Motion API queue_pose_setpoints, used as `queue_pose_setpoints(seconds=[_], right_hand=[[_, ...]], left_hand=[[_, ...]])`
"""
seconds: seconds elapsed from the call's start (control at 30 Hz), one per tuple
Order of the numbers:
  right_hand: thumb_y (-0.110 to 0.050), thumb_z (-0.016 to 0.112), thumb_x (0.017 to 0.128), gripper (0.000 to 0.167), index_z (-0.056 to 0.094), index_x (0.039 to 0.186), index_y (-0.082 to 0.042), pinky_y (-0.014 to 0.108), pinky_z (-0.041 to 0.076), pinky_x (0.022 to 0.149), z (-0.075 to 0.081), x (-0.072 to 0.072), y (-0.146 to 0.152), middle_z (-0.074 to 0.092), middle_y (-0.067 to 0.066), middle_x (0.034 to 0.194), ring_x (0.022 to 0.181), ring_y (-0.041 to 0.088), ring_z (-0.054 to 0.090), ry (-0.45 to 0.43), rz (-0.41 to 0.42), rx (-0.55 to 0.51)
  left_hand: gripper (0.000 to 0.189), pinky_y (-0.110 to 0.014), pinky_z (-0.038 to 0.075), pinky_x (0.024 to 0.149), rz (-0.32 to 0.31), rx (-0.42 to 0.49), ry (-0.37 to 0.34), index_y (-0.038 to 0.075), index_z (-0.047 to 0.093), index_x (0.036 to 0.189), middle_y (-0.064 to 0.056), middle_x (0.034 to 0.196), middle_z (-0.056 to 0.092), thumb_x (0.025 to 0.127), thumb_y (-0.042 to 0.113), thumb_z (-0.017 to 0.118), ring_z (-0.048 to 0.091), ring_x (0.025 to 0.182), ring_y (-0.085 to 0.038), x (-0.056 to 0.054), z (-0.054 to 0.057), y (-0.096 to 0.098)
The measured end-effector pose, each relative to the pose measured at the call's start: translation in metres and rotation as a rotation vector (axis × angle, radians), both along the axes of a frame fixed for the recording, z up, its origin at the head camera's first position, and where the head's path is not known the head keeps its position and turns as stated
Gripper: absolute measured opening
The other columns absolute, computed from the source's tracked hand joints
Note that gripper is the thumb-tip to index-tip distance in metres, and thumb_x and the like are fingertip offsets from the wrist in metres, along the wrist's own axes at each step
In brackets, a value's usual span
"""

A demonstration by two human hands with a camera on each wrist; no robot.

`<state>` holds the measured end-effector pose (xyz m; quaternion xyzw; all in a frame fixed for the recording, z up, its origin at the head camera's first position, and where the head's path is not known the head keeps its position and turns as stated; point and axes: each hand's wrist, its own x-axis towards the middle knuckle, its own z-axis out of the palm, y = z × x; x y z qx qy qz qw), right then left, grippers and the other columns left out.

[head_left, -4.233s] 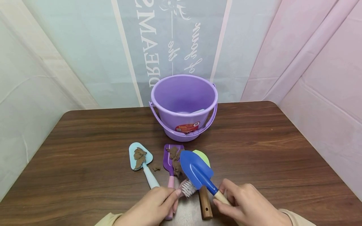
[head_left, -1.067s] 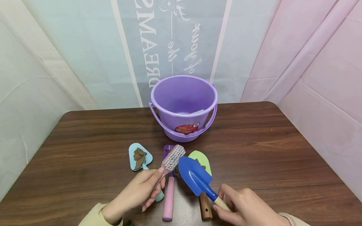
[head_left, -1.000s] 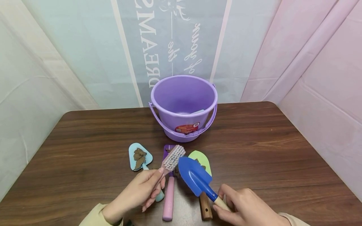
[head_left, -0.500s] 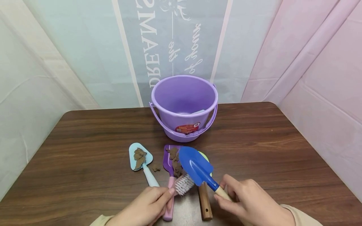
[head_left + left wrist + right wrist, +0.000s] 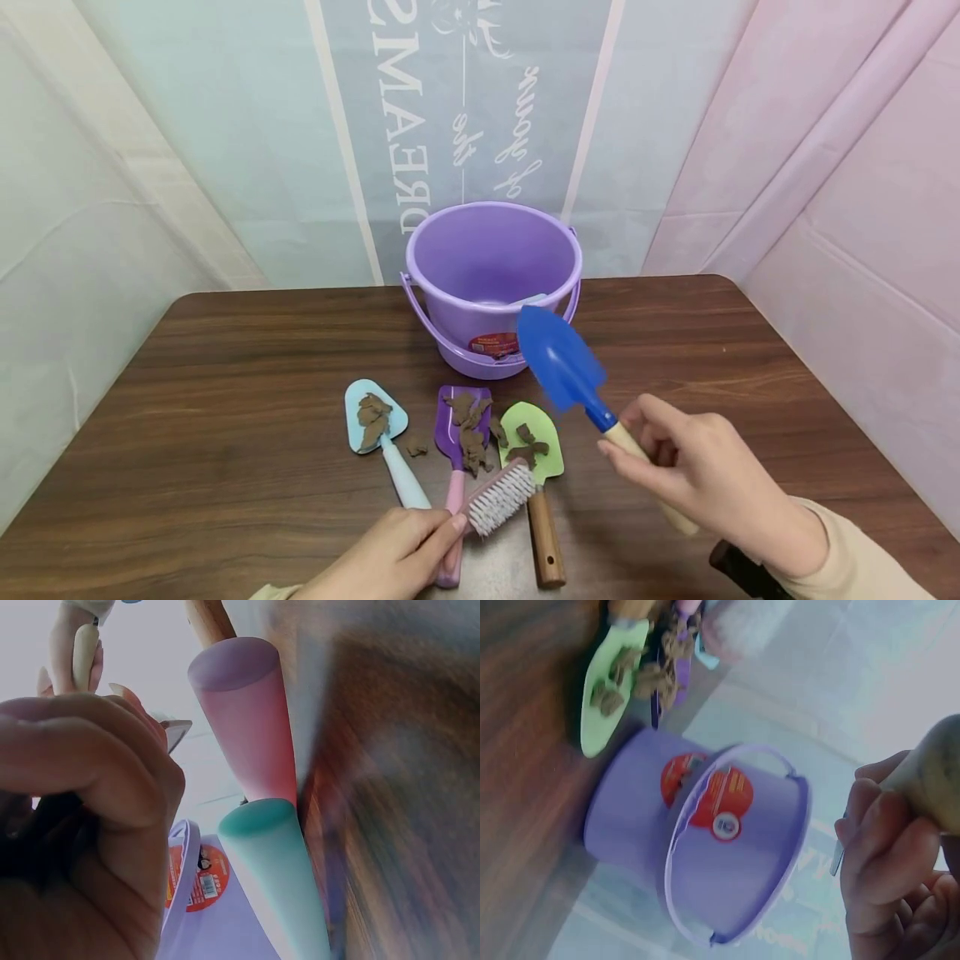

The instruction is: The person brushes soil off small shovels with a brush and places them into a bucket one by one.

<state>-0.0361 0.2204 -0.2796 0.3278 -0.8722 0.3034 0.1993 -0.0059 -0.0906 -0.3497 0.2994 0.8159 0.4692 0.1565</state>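
My left hand (image 5: 393,552) grips a pink-backed scrub brush (image 5: 501,500) with white bristles, held low over the pink handle of a purple shovel (image 5: 448,433). In my right hand (image 5: 705,475) is a blue garden trowel (image 5: 555,354), held by its pale wooden handle. Its blade is raised and overlaps the front right of the purple bucket (image 5: 450,329) in the head view. A green trowel (image 5: 552,458) with a brown wooden handle lies right of the purple shovel, and a light blue shovel (image 5: 405,477) lies to its left. Brown clay-like bits (image 5: 474,450) lie on all three blades.
A light blue item (image 5: 531,299) shows inside the bucket. One small brown crumb (image 5: 416,447) sits on the wooden table (image 5: 247,400) between the two left shovels. A printed curtain (image 5: 420,150) hangs behind the table, with pale cloth at both sides.
My right hand has lifted the blue trowel up and to the right, uncovering the green trowel's blade. My left hand has brought the brush lower and nearer, bristles turned toward the front.
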Motion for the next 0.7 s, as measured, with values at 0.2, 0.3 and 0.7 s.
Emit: queue_pose_setpoints(seconds=[0.2,0.3,0.7], right_hand=[[-0.006,0.081,0.072,0.031,0.057,0.084,-0.021,0.009,0.034,0.045,0.01,-0.013,0.005,0.049,-0.022,0.059,0.048,-0.011,0.04,-0.008,-0.088,0.022],[-0.007,0.081,0.073,0.029,0.058,0.084,-0.021,0.01,0.034,0.045,0.012,-0.021,0.008,0.049,-0.021,0.058,0.048,-0.009,0.041,-0.016,-0.115,0.033],[-0.014,0.079,0.078,0.02,0.059,0.081,-0.018,0.016,0.032,0.045,0.025,-0.044,0.009,0.048,-0.019,0.053,0.045,-0.004,0.042,-0.041,-0.187,0.061]], left_hand=[[0.041,-0.015,0.036,0.047,0.003,-0.024,-0.003,0.015,0.059,0.069,0.019,0.057,0.043,0.104,0.025,0.04,0.035,0.05,0.01,0.001,0.0,0.001],[0.042,-0.015,0.035,0.046,0.003,-0.025,-0.014,0.014,0.059,0.068,0.019,0.057,0.043,0.104,0.025,0.04,0.035,0.049,0.01,0.001,0.0,0.001],[0.04,-0.014,0.037,0.047,-0.003,-0.028,0.008,0.014,0.06,0.07,0.019,0.058,0.046,0.104,0.023,0.04,0.036,0.051,0.011,0.003,-0.003,0.001]])
